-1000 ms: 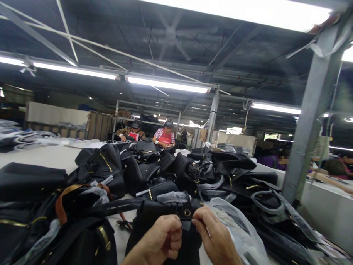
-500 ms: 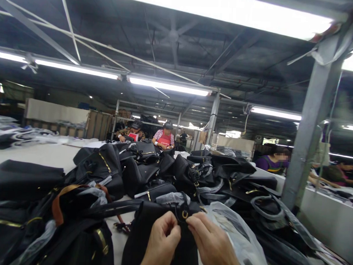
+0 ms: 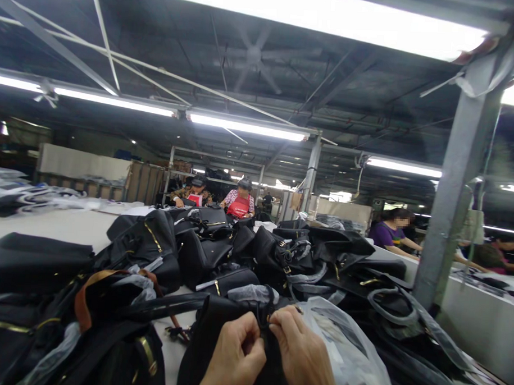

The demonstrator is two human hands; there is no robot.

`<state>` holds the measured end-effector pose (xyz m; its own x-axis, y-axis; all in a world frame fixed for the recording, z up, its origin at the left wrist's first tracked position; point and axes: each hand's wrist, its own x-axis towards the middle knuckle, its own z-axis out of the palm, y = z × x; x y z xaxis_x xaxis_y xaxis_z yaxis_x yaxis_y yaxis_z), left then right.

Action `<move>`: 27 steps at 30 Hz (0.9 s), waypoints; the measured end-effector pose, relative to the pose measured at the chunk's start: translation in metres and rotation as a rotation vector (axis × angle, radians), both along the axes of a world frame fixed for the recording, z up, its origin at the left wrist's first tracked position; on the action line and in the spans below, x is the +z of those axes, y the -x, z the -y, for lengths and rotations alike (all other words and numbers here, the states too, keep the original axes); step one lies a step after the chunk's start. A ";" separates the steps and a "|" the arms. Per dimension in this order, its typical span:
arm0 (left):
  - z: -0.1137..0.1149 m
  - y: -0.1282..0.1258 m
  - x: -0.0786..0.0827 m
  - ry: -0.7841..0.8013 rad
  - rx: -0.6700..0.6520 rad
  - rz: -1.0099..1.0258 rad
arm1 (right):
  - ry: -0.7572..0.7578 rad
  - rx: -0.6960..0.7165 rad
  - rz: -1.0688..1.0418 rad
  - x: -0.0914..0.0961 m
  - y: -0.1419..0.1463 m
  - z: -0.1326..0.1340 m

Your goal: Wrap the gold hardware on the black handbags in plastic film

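Note:
A black bag [image 3: 197, 347] stands upright in front of me, its middle partly hidden by my hands. My left hand [image 3: 237, 352] is closed in a pinch at the bag's upper front, close to a thin black strap [image 3: 260, 311]; whatever lies between its fingers is hidden. Just to its right, my right hand [image 3: 303, 347] pinches at a small gold ring on the strap, and its fingertips cover most of that ring. Clear wrapping [image 3: 253, 294] lies around a handle behind the bag's top edge.
Black bags [image 3: 204, 249] with gold zips pile up ahead and on both sides. A translucent plastic bag [image 3: 348, 344] sits at my right, a brown strap [image 3: 84, 299] at my left. Co-workers in red aprons [image 3: 238, 205] are across the table; a grey post [image 3: 455, 182] rises at right.
My right hand has shifted slightly left and up, its fingers now covering the gold ring. My left hand stays nearly in place. The person in purple at right has leaned forward, arms extended.

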<state>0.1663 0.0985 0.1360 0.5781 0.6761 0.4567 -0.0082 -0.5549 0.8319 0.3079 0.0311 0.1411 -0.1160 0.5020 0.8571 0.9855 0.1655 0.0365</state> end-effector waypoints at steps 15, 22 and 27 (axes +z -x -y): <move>-0.005 0.010 0.002 0.667 -0.516 0.117 | 0.129 0.293 -0.381 0.000 0.005 -0.005; 0.011 0.011 0.009 -0.038 0.015 -0.049 | 0.009 0.197 -0.427 0.009 0.018 -0.001; 0.015 0.022 0.010 0.486 -0.574 0.184 | -0.035 0.210 -0.411 0.008 0.003 0.000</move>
<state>0.1448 0.0839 0.1463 0.8422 0.4428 0.3077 -0.3456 0.0051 0.9384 0.3046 0.0311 0.1490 0.1408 0.4742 0.8691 0.8644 0.3690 -0.3414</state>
